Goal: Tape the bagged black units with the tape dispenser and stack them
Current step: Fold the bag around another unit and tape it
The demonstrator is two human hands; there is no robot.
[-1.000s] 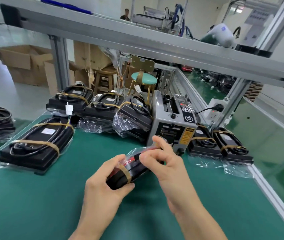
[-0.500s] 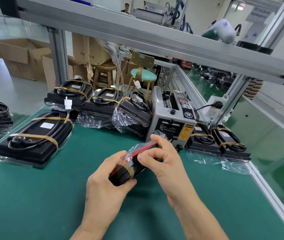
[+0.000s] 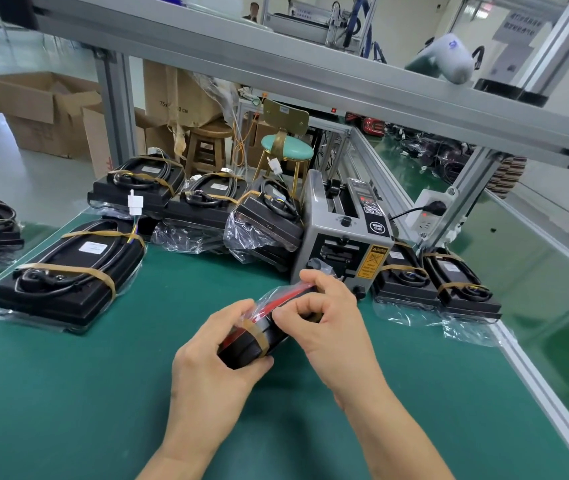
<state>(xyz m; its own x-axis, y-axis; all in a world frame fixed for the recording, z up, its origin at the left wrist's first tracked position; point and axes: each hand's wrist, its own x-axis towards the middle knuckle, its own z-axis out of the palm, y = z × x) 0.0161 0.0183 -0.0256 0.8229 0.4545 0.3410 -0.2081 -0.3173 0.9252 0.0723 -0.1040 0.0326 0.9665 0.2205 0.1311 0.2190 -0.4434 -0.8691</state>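
On the left of the green counter (image 3: pixel 68 393) lies a large taped black unit (image 3: pixel 68 268), with more bagged units (image 3: pixel 203 206) heaped behind it. In the middle, above the counter, the left hand (image 3: pixel 213 362) has its grip clamped round the near end of a bagged black unit (image 3: pixel 259 330) that has a red edge, while the right hand (image 3: pixel 328 317) pinches its bag at the far end. Just behind stands the grey tape dispenser (image 3: pixel 342 237), and to its right lie two taped units (image 3: pixel 435 282).

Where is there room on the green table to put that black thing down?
Bare green mat lies in front of the big taped unit, left of the hands. Another patch lies right of the right hand. It is crowded at the back, around the tape dispenser.
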